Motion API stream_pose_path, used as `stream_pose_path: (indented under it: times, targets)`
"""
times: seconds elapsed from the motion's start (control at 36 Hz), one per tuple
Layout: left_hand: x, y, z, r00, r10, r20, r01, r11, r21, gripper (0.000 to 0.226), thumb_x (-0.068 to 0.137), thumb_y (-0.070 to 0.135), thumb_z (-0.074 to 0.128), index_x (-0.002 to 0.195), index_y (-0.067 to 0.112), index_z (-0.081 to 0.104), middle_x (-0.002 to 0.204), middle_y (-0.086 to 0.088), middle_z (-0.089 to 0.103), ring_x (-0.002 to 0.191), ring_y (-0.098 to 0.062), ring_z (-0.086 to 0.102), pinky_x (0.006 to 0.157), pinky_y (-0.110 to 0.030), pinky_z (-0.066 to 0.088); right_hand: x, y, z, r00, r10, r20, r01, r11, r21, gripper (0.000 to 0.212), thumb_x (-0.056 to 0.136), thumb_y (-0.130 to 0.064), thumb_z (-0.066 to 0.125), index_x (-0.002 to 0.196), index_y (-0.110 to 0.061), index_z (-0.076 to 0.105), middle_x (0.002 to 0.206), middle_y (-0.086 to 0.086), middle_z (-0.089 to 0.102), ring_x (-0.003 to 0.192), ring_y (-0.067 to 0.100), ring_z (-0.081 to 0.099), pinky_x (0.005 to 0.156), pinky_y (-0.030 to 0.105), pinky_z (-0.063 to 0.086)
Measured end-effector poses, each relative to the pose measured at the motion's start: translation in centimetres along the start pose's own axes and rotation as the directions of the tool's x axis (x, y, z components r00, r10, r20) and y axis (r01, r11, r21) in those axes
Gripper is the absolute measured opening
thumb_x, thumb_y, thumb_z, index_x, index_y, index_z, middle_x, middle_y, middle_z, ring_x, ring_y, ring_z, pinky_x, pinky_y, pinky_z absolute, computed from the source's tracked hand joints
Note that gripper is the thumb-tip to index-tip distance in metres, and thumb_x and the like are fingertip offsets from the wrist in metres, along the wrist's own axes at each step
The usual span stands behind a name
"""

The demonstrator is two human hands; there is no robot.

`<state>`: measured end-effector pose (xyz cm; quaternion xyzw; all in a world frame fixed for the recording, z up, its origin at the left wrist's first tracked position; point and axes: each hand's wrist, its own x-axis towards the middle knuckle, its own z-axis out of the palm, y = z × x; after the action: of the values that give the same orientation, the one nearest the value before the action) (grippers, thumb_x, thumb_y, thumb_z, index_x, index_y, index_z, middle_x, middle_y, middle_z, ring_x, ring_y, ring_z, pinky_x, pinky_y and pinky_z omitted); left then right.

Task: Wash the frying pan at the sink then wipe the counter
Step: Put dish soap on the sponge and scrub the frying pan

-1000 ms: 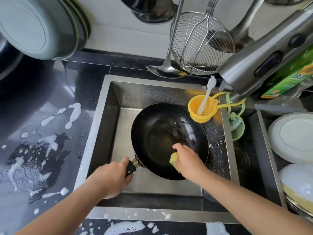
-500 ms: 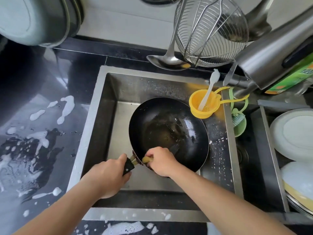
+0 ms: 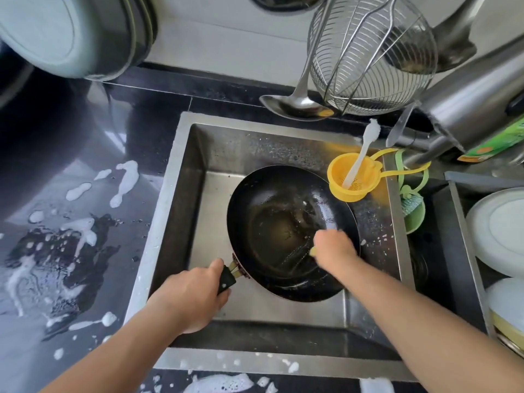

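Note:
A black frying pan (image 3: pixel 278 222) lies tilted in the steel sink (image 3: pixel 181 177), with oily water pooled in its bottom. My left hand (image 3: pixel 190 296) grips the pan's black handle (image 3: pixel 226 282) at the near left. My right hand (image 3: pixel 334 251), blurred by motion, holds a yellow sponge (image 3: pixel 313 251) against the pan's inner right side; only a small edge of the sponge shows. The dark counter (image 3: pixel 56 251) left of the sink carries white foam patches and a wet smear.
A yellow strainer cup (image 3: pixel 351 180) holding a white brush hangs on the sink's right rim beside a green holder (image 3: pixel 412 214). The steel faucet (image 3: pixel 459 109) juts in from the right. A ladle (image 3: pixel 295 106) and wire skimmer (image 3: pixel 371 52) hang behind. White plates (image 3: pixel 499 231) sit at right.
My right hand has swept with the sponge from the pan's near rim by the handle to its right inner side. The left hand has kept its grip on the handle.

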<state>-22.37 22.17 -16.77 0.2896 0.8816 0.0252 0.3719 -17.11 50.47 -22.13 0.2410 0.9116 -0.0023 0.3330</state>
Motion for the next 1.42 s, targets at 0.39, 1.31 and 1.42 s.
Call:
stream_pose_path:
  times: [0.39,1.31,1.42]
  targets:
    - [0.1,0.2,-0.1,1.0,-0.012,0.011,0.012,1.0,-0.028,0.025,0.099,0.051,0.047,0.099,0.033,0.029,0.075,0.013,0.046,0.058,-0.01,0.048,0.05,-0.025,0.034,-1.8,-3.7,1.4,0.961,-0.274,0.047,0.276,0.961,-0.025,0.041,0.084,0.006,0.055,0.121,-0.007,0.067,0.12,0.02,0.06,0.114,0.042,0.061,0.09,0.044,0.054]
    - [0.3,-0.2,0.2,1.0,-0.028,0.003,0.028,1.0,0.013,0.027,0.097,0.054,0.046,0.104,0.031,0.033,0.089,0.006,0.058,0.072,-0.023,0.056,0.068,-0.038,0.051,-5.4,-8.5,-3.5,0.855,-0.513,0.076,0.264,0.556,0.788,0.033,0.09,0.005,0.047,0.111,-0.002,0.071,0.102,0.018,0.071,0.092,0.029,0.063,0.092,0.037,0.049]
    - [0.6,-0.4,0.2,0.999,-0.033,0.019,0.033,0.999,0.015,0.027,0.096,0.055,0.047,0.106,0.032,0.035,0.09,0.006,0.062,0.074,-0.021,0.062,0.071,-0.039,0.057,-6.8,-6.1,-3.5,0.782,-0.579,0.229,0.409,0.755,0.512,0.029,0.092,-0.004,0.041,0.098,-0.001,0.07,0.084,0.02,0.062,0.081,0.039,0.054,0.071,0.035,0.048]
